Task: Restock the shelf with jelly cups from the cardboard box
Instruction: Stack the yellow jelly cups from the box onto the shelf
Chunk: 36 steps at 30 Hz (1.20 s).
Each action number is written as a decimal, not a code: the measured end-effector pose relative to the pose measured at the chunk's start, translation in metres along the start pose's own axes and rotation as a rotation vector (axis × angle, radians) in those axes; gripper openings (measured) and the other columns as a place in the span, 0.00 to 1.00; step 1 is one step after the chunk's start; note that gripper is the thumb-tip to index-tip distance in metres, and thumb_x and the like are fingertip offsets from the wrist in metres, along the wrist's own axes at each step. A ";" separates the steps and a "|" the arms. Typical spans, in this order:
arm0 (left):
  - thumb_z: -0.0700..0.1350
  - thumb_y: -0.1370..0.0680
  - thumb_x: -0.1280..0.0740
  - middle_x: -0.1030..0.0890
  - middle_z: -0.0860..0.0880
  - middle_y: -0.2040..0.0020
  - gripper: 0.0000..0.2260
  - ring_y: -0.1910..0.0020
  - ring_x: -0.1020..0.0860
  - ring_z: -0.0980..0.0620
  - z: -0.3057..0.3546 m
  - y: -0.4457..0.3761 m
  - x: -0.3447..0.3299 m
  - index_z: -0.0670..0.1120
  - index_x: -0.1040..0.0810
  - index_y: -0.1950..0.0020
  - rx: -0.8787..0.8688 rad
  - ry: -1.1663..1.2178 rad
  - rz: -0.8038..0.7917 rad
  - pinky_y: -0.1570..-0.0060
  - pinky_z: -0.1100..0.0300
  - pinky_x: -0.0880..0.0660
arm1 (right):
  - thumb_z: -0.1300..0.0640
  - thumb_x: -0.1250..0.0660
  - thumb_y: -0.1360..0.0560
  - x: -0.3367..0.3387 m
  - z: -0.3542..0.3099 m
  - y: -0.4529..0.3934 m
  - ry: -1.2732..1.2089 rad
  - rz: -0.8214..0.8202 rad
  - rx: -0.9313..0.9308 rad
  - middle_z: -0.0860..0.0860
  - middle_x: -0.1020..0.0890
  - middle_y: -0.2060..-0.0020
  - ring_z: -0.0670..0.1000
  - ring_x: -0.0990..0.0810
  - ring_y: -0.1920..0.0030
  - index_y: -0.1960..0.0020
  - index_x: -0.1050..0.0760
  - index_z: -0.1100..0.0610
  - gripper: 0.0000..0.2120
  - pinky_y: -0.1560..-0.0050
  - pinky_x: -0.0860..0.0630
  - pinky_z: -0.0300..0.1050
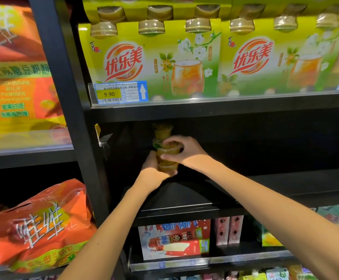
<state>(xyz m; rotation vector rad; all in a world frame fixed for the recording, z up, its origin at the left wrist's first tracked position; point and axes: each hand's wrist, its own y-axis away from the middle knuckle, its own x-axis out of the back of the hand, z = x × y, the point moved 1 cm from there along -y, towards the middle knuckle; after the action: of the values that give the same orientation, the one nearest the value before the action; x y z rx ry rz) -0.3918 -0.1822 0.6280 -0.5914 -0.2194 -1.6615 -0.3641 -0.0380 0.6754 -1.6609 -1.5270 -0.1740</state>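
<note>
Cups: stack of jelly cups at centre of my view, held inside the dark middle shelf; one more cup stands just behind it at 12 o'clock.
Left hand: my left hand grips the stack's lower part from 7 o'clock, thumb curled round the bottom cup.
Right hand: my right hand comes in from 4 o'clock, fingers curled over the top cup, gripping it.
Above: green tea packs at 12 o'clock, with a price tag reading 9.90.
Left: orange bags at 8 o'clock.
Below: red boxes at 6 o'clock.
</note>
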 end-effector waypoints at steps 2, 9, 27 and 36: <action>0.39 0.35 0.20 0.24 0.47 0.42 0.33 0.42 0.23 0.47 0.001 -0.001 0.000 0.48 0.31 0.36 0.033 0.034 -0.014 0.39 0.47 0.25 | 0.55 0.21 0.32 0.000 0.001 0.001 -0.021 0.005 0.012 0.46 0.17 0.44 0.43 0.20 0.44 0.41 0.19 0.53 0.21 0.39 0.24 0.39; 0.38 0.37 0.20 0.23 0.50 0.44 0.31 0.43 0.23 0.48 0.001 0.001 0.002 0.52 0.30 0.40 0.089 0.175 -0.042 0.41 0.47 0.23 | 0.55 0.21 0.32 0.001 0.001 0.003 -0.046 -0.006 0.027 0.46 0.17 0.44 0.43 0.19 0.44 0.40 0.19 0.53 0.21 0.41 0.25 0.36; 0.60 0.36 0.22 0.30 0.47 0.32 0.48 0.36 0.27 0.47 0.006 0.032 0.022 0.48 0.43 0.24 -0.002 -0.141 -0.035 0.37 0.54 0.27 | 0.44 0.24 0.31 0.011 -0.001 0.018 -0.049 -0.008 0.073 0.42 0.30 0.30 0.44 0.32 0.30 0.32 0.27 0.44 0.29 0.28 0.33 0.49; 0.56 0.21 0.35 0.33 0.51 0.28 0.28 0.31 0.32 0.55 -0.003 0.081 0.029 0.50 0.39 0.24 -0.357 -0.512 0.068 0.39 0.64 0.34 | 0.49 0.37 0.21 0.010 0.033 0.076 0.240 0.065 0.107 0.44 0.23 0.35 0.43 0.27 0.34 0.31 0.27 0.49 0.19 0.30 0.30 0.45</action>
<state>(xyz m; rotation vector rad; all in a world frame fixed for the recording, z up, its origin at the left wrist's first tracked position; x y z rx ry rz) -0.3162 -0.2237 0.6245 -1.2816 -0.2694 -1.4671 -0.3095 -0.0008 0.6246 -1.5430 -1.2795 -0.2437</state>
